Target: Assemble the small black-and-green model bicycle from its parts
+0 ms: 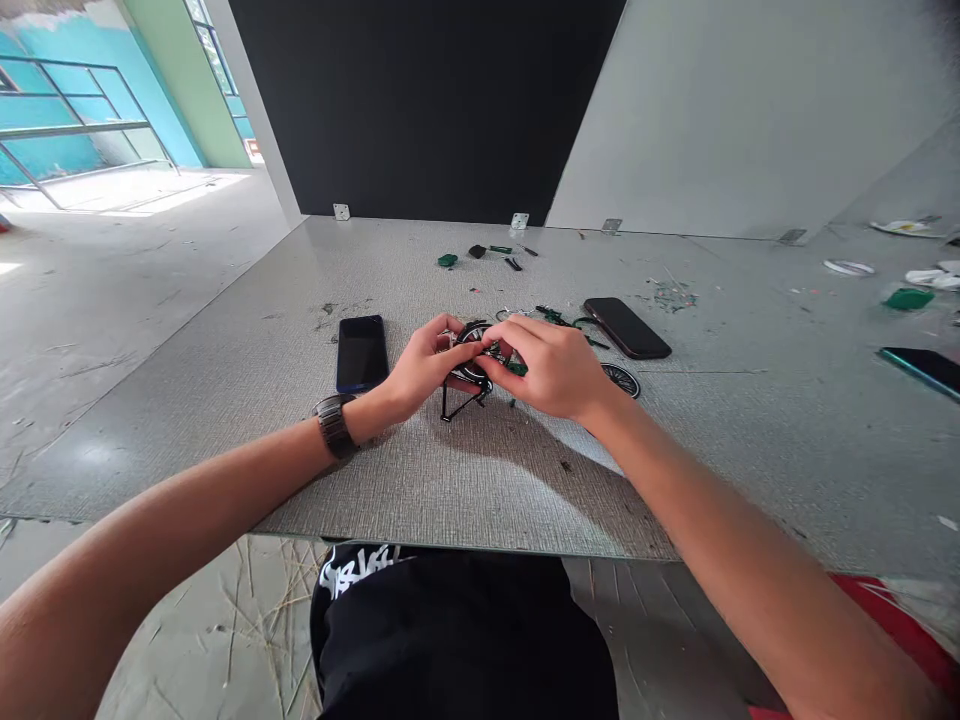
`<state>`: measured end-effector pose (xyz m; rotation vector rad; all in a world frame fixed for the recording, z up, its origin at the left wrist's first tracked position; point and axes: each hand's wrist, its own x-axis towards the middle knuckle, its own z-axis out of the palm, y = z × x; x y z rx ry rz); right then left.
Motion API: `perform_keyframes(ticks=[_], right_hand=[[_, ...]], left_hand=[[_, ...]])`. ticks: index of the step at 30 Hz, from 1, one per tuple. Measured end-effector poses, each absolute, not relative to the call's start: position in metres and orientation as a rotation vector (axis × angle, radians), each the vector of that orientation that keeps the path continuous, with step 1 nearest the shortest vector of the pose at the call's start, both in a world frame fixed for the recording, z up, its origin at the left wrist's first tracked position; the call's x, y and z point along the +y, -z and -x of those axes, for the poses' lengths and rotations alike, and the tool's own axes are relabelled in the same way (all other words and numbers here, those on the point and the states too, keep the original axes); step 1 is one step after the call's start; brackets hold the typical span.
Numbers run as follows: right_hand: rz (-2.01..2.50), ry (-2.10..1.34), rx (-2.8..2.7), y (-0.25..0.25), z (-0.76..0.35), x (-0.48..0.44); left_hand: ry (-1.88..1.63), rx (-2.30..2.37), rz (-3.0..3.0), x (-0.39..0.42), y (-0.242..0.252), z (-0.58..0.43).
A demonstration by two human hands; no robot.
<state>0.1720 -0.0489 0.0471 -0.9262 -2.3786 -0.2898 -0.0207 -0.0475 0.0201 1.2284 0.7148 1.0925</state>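
Observation:
Just above the table, a small black model bicycle wheel (471, 372) with thin spokes is held upright between my hands. My left hand (427, 365) is closed around its left side, thumb laid across toward the hub. With pinched fingertips, my right hand (547, 365) meets the wheel near its centre; any tiny part in that pinch is hidden. A thin black model frame piece (457, 412) hangs below the wheel. Beside my right wrist lies a second spoked wheel (621, 380). Green and black bicycle parts (559, 317) sit behind my right hand.
A dark phone (362, 352) lies left of my hands, another phone (628, 328) to the right. Small green and black pieces (448, 261) are spread near the upright black panel (435, 110). A third phone (926, 370) and a green piece (907, 299) are far right.

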Motion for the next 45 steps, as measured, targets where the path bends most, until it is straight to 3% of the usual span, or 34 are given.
perform_keyframes(ticks=[13, 45], right_hand=[[0.965, 0.550, -2.368, -0.045, -0.172, -0.047], [1.209, 0.781, -2.170, -0.039, -0.168, -0.048]], left_hand=[[-1.115, 0.732, -1.149, -0.046, -0.019, 0.018], [-1.289, 0.632, -1.146, -0.048, -0.019, 0.017]])
